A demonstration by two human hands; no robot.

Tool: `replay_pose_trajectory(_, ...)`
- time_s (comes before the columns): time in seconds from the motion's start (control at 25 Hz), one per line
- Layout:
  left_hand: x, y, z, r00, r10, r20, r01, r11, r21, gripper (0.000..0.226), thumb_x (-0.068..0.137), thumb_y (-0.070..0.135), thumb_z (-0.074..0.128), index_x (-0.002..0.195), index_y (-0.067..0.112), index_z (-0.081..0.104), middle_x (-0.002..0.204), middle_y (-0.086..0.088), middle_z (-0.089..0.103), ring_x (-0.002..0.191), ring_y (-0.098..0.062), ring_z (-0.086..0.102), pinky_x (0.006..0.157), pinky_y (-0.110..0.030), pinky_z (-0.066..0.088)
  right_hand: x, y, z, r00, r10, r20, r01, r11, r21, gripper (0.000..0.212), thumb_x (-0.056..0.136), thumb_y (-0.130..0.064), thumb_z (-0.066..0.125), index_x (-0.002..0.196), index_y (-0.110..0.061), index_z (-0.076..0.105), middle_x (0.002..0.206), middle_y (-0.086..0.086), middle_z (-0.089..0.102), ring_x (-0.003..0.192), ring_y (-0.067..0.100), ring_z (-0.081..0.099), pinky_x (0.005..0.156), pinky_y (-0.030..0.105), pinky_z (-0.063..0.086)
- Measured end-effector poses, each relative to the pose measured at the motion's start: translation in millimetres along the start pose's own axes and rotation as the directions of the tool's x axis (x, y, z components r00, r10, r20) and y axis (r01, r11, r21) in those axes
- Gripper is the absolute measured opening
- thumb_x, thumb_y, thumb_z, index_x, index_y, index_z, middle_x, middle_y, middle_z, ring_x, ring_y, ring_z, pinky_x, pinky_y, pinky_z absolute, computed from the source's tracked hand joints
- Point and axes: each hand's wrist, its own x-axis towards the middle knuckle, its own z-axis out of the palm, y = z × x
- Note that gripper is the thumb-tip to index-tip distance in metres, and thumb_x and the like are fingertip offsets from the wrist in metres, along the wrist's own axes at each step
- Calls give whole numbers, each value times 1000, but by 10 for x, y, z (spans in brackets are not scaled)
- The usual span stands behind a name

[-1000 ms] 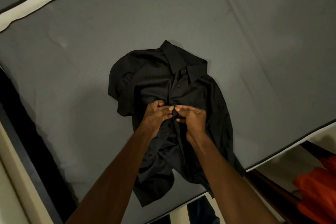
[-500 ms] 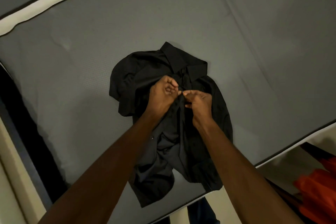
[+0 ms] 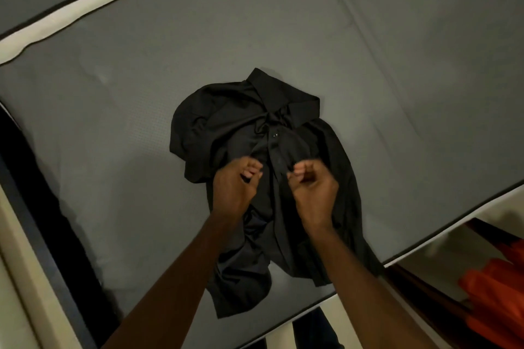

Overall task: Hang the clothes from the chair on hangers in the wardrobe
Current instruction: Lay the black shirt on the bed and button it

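A black collared shirt (image 3: 241, 122) lies front-up on the grey mattress (image 3: 397, 65), collar pointing away from me, one button showing just under the collar. My left hand (image 3: 236, 183) and my right hand (image 3: 314, 184) are over the middle of the shirt front, a small gap apart on either side of the button strip. The fingers of both hands are curled, and each seems to pinch the fabric at its side of the strip; the hands are slightly blurred. No hanger, chair or wardrobe is in view.
The mattress has a cream border (image 3: 56, 17) at the far left and a near edge (image 3: 425, 252) at the right. Orange fabric (image 3: 499, 300) lies below the bed at the lower right. A dark gap (image 3: 34, 207) runs along the mattress's left side.
Both hands moved up the button strip toward the collar, fingertips together, then came back down and drew apart. The shirt front under the collar is now more bunched.
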Motion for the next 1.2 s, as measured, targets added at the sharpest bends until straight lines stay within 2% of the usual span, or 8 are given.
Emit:
replay_pose_trajectory(0.2, -37, -166, 114, 999, -23, 26, 18, 983, 185, 16, 91, 13, 73, 106, 13, 78, 97, -10, 73, 84, -23, 69, 80, -25, 51, -203, 240, 114, 990, -66, 126, 101, 948, -303, 24, 80, -22, 87, 97, -13, 73, 96, -1, 64, 73, 10, 61, 71, 28, 55)
replay_pose_trajectory(0.32, 32, -207, 125, 997, -73, 40, 65, 979, 193, 8, 89, 10, 73, 95, 13, 76, 90, -7, 72, 81, -24, 67, 78, -35, 57, -96, 209, 218, 995, -57, 77, 86, 882, -464, 30, 83, -38, 84, 97, -13, 73, 98, 4, 65, 76, 16, 61, 66, 26, 45)
replay_pose_trajectory(0.44, 88, -185, 103, 990, -140, 30, 133, 977, 166, 10, 86, 6, 75, 81, 13, 69, 76, 2, 67, 69, -15, 62, 73, -33, 57, -23, 169, 284, 997, -17, 72, 53, 849, -525, 22, 84, -31, 82, 94, -14, 73, 98, 5, 65, 83, 22, 64, 67, 29, 45)
replay_pose_trajectory(0.56, 123, -120, 93, 979, -197, 61, 187, 973, 134, 23, 83, 3, 75, 72, 19, 64, 66, 10, 61, 59, 1, 55, 70, -28, 57, 69, 163, 298, 989, 145, -4, -136, 915, -380, 11, 77, -17, 83, 81, -19, 73, 85, -1, 70, 79, 20, 68, 70, 35, 56)
replay_pose_trajectory(0.8, 5, -63, 99, 946, -301, 117, 307, 951, -37, 17, 76, 7, 84, 71, 15, 70, 63, 3, 69, 59, -10, 67, 65, -27, 59, 71, 92, 167, 909, 404, 100, -411, 910, 58, 26, 68, -10, 94, 68, -1, 69, 63, 3, 66, 57, 13, 57, 58, 28, 51)
replay_pose_trajectory(0.88, -66, 13, 116, 936, -315, 155, 334, 934, -122, 14, 77, 6, 84, 77, 14, 73, 65, 2, 70, 60, -13, 70, 65, -32, 62, -30, 66, 94, 891, 438, 124, -449, 890, 84, 28, 71, -13, 93, 68, -1, 68, 63, 5, 65, 57, 15, 56, 54, 29, 50)
replay_pose_trajectory(1.0, -143, 66, 152, 956, -236, 176, 255, 962, -100, 11, 77, 6, 83, 80, 15, 79, 64, 12, 69, 62, -4, 67, 66, -23, 58, -154, 84, 11, 879, 441, 180, -464, 879, 111, 28, 77, -15, 89, 69, -6, 64, 62, 4, 60, 57, 14, 55, 50, 28, 48)
replay_pose_trajectory(1.2, -138, 85, 163, 959, -244, 148, 259, 961, -96, 9, 79, 8, 81, 85, 15, 81, 72, 9, 73, 65, -2, 67, 70, -22, 57, -165, 73, -62, 839, 450, 306, -525, 818, 234, 9, 86, -5, 79, 86, 3, 74, 75, 10, 70, 62, 14, 63, 55, 26, 50)
